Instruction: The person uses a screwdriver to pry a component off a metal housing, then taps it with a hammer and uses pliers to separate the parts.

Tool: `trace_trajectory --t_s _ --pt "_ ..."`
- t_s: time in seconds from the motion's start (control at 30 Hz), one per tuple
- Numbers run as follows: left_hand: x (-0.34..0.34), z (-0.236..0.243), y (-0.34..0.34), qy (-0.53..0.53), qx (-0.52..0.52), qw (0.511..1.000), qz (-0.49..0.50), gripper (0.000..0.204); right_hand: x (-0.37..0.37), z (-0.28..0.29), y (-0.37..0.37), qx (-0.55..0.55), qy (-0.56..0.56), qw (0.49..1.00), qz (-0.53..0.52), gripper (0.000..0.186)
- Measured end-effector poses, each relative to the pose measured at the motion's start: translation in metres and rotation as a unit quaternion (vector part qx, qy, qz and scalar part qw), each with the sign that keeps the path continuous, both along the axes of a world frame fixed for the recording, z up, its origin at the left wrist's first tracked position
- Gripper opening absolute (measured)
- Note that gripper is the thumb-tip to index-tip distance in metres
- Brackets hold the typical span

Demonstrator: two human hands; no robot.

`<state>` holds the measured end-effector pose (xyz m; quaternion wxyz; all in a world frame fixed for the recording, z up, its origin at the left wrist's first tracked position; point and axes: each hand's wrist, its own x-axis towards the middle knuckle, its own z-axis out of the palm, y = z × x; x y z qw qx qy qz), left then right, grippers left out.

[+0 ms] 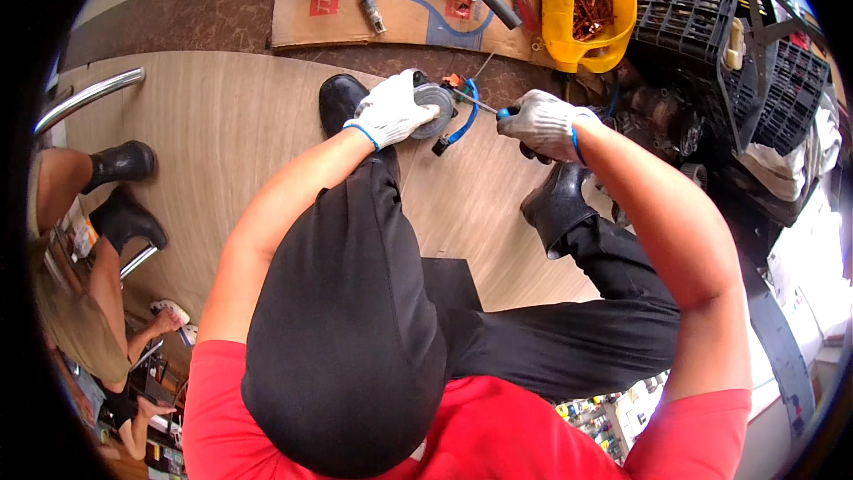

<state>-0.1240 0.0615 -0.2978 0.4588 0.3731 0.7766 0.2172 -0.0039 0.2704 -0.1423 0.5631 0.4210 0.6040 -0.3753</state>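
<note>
Underfoot, wood-grain flooring [222, 142] meets a brown strip [195, 16] near the left hand [391, 109].

- The white-gloved left hand [391, 111] grips a grey round part [433, 112] above the floor [249, 98].
- The right hand [542, 127], also gloved, holds a blue-handled tool [504, 114], its thin shaft pointing toward an orange piece [454, 81].
- A blue cable [462, 132] curves between the hands.
- A yellow container [558, 9] of reddish-brown metal pieces [593, 7] stands at the cardboard's [355, 28] near right corner.
- Wiring [370, 11] lies toward its left edge.

Yellow bin [557, 22], contents possibly rusty screws [591, 7]; black gridded crates [682, 4] right; flattened cardboard [333, 28].
</note>
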Motion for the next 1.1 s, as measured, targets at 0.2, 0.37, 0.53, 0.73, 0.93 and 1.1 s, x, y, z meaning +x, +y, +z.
trace_trajectory --t_s 0.2,0.37,0.53,0.73,0.93,1.1 --pt "0.000 0.003 0.005 0.006 -0.023 1.000 -0.018 0.066 0.012 -0.007 -0.012 0.074 0.071 0.965 0.240 0.030" --pt "0.001 0.010 0.002 0.021 0.005 1.000 -0.011 0.062 0.022 -0.012 -0.019 0.119 0.085 0.944 0.297 0.031" --pt "-0.001 0.009 0.001 0.019 0.004 1.000 -0.015 0.059 0.022 -0.015 -0.019 0.166 0.107 0.918 0.344 0.029" --pt "-0.002 0.009 0.003 0.012 -0.003 1.000 -0.019 0.063 0.018 -0.015 -0.019 0.167 0.098 0.909 0.369 0.029" --pt "0.001 0.000 -0.001 0.024 -0.009 1.000 -0.009 0.074 0.018 -0.012 -0.021 0.094 0.065 0.956 0.271 0.032" --pt "-0.003 0.000 0.001 0.009 -0.018 1.000 0.000 0.076 0.054 -0.016 -0.039 0.045 0.076 0.996 -0.001 0.051"
